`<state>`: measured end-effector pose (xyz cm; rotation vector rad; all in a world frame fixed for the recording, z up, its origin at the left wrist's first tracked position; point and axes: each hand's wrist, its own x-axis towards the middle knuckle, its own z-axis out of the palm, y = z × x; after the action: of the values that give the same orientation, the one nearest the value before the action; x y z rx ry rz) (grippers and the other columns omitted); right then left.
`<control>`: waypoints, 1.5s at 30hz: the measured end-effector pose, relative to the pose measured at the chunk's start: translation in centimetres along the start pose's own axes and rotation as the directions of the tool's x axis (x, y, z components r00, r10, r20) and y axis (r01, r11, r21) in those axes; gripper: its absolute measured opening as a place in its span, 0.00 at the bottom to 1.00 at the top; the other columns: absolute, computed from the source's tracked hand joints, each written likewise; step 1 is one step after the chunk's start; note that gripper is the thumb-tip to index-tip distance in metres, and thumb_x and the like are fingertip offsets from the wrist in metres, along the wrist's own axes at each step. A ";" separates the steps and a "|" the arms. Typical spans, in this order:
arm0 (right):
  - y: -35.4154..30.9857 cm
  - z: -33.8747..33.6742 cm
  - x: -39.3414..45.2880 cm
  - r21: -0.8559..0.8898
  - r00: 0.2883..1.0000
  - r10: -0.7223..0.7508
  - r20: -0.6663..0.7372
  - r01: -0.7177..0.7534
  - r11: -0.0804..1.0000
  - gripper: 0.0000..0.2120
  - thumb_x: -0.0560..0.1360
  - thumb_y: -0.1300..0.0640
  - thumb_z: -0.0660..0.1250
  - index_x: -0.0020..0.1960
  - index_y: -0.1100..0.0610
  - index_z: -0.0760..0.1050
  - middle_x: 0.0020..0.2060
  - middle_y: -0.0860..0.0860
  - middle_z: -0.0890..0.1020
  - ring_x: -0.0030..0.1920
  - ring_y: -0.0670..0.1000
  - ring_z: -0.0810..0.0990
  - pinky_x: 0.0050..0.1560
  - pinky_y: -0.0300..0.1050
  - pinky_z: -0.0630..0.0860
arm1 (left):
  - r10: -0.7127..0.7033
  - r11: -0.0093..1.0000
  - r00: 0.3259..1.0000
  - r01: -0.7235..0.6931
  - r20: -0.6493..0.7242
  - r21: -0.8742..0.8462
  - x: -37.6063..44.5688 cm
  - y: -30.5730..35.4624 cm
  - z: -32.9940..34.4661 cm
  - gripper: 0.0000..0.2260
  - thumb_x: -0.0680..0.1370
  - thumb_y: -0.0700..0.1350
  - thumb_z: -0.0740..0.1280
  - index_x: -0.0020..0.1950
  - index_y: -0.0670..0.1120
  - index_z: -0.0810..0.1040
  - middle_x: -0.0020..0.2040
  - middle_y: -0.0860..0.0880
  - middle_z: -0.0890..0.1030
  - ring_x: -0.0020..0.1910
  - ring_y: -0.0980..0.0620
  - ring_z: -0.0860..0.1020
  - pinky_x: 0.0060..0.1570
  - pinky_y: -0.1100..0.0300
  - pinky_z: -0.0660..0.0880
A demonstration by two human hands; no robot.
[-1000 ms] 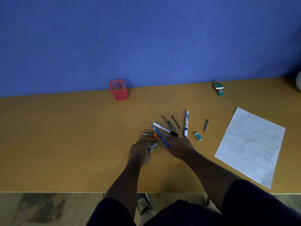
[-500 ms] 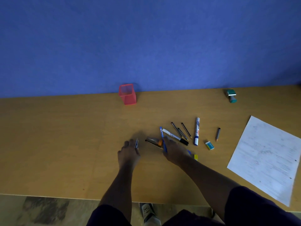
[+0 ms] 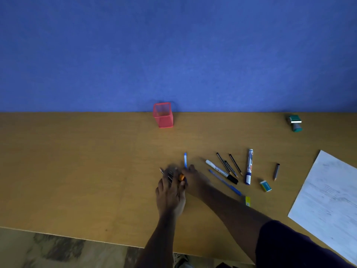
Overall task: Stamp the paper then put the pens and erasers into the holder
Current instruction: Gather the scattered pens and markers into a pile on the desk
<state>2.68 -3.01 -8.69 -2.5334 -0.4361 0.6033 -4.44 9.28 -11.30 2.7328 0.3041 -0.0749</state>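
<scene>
- Our fingers (image 3: 170, 176) on the left hand (image 3: 170, 194) curl over a few dark pens (image 3: 167, 174), and the right hand (image 3: 195, 182) presses in against them, clasping a blue pen (image 3: 185, 160) that sticks up past the knuckles; an orange-tipped item (image 3: 181, 177) sits between the two hands, and we cannot tell which hand has it.
- The holder (image 3: 163, 115), a red mesh cup, stands straight ahead of our fingers, well apart, against the blue wall (image 3: 173, 51). It looks empty, so we judge nothing is stowed yet.
- The paper (image 3: 328, 200) lies far to the right of our fingers; whether it bears a stamp mark is too faint to tell. The stamp (image 3: 295, 123) sits far right and back, untouched for now.
- Left to gather, all to the right of our fingers: a loose blue pen (image 3: 225, 182), a white marker with black cap (image 3: 221, 171), thin dark pencils (image 3: 229, 165), a fat blue-and-white marker (image 3: 249, 166), a short pencil (image 3: 276, 171), a teal eraser (image 3: 265, 186) and a yellow eraser (image 3: 247, 201).
- Nothing stands between our fingers and the holder; the table (image 3: 77, 171) there is bare.
</scene>
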 end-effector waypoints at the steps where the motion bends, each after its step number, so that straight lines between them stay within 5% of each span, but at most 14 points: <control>1: -0.2 0.0 0.2 -0.002 1.000 -0.020 -0.003 0.020 1.000 0.20 0.77 0.54 0.62 0.69 0.51 0.65 0.62 0.58 0.68 0.56 0.62 0.78 0.52 0.53 0.77 | -0.001 1.000 1.000 0.001 0.001 0.013 0.2 -0.4 0.0 0.25 0.83 0.61 0.54 0.80 0.63 0.55 0.81 0.48 0.58 0.73 0.45 0.65 0.69 0.48 0.65; 5: -1.0 -0.2 0.4 0.040 0.991 -0.137 0.010 0.137 0.990 0.31 0.78 0.57 0.62 0.75 0.42 0.53 0.66 0.57 0.66 0.60 0.60 0.75 0.56 0.56 0.77 | -0.014 0.997 0.999 0.010 0.043 0.081 1.4 -1.7 -0.5 0.27 0.83 0.62 0.52 0.82 0.61 0.49 0.83 0.47 0.53 0.78 0.46 0.60 0.70 0.47 0.64; 9: -2.0 -0.7 0.9 0.133 0.981 -0.180 0.076 0.169 0.977 0.33 0.79 0.60 0.61 0.80 0.54 0.50 0.71 0.60 0.69 0.67 0.61 0.72 0.63 0.54 0.72 | -0.041 0.996 0.998 0.037 0.052 0.082 3.2 -2.6 -1.4 0.28 0.83 0.61 0.55 0.81 0.57 0.56 0.82 0.45 0.55 0.78 0.44 0.61 0.71 0.47 0.63; 15: -3.3 -0.9 1.5 0.023 0.956 -0.165 0.242 0.164 0.986 0.42 0.76 0.66 0.62 0.80 0.47 0.42 0.65 0.63 0.74 0.55 0.62 0.79 0.48 0.51 0.77 | -0.068 0.990 0.995 0.059 0.068 0.124 5.8 -3.9 -2.8 0.30 0.80 0.50 0.63 0.79 0.48 0.57 0.81 0.42 0.56 0.76 0.41 0.66 0.66 0.45 0.69; 20: -1.6 -1.0 0.6 -0.069 0.968 -0.206 0.141 0.217 0.974 0.37 0.78 0.56 0.65 0.80 0.48 0.47 0.71 0.57 0.70 0.67 0.59 0.72 0.58 0.55 0.76 | -0.062 0.988 0.994 0.048 0.089 0.150 6.8 -5.9 -3.1 0.34 0.79 0.40 0.64 0.82 0.46 0.54 0.83 0.43 0.50 0.80 0.41 0.58 0.70 0.46 0.70; 25: 2.4 -0.7 -0.7 -0.121 0.974 -0.228 0.020 0.228 0.966 0.34 0.78 0.55 0.65 0.78 0.48 0.52 0.71 0.54 0.70 0.67 0.56 0.72 0.58 0.52 0.75 | 0.034 0.990 0.998 -0.041 0.053 0.132 6.8 -7.0 -3.0 0.34 0.76 0.34 0.65 0.81 0.43 0.58 0.82 0.41 0.53 0.81 0.40 0.54 0.76 0.45 0.64; 35: 3.8 0.4 -1.7 -0.242 0.971 -0.224 0.087 0.239 0.940 0.31 0.80 0.52 0.61 0.79 0.50 0.53 0.78 0.48 0.58 0.74 0.54 0.62 0.70 0.51 0.65 | -0.120 0.980 0.984 0.139 -0.128 0.145 2.1 -7.6 -4.1 0.32 0.81 0.60 0.54 0.81 0.46 0.59 0.81 0.44 0.60 0.79 0.43 0.61 0.76 0.46 0.58; 39: 3.8 0.3 -2.1 -0.230 0.967 -0.237 0.090 0.252 0.940 0.30 0.79 0.55 0.62 0.78 0.50 0.56 0.78 0.46 0.58 0.74 0.52 0.62 0.70 0.49 0.66 | -0.262 0.955 0.950 0.280 -0.172 0.093 -1.6 -8.1 -3.1 0.33 0.81 0.59 0.54 0.80 0.41 0.61 0.79 0.39 0.64 0.78 0.40 0.63 0.76 0.44 0.60; 45: 4.1 0.1 -2.8 -0.266 0.967 -0.242 0.075 0.253 0.930 0.28 0.78 0.56 0.62 0.77 0.48 0.60 0.76 0.46 0.62 0.71 0.53 0.68 0.68 0.49 0.68 | -0.205 0.971 0.970 0.218 -0.129 0.097 -2.8 -7.9 -1.9 0.27 0.84 0.53 0.51 0.81 0.43 0.60 0.80 0.42 0.64 0.79 0.41 0.62 0.74 0.43 0.64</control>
<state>0.99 -7.53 -10.06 -2.6652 -0.8953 0.5298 -8.86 16.55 -12.21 2.8090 0.6439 0.0130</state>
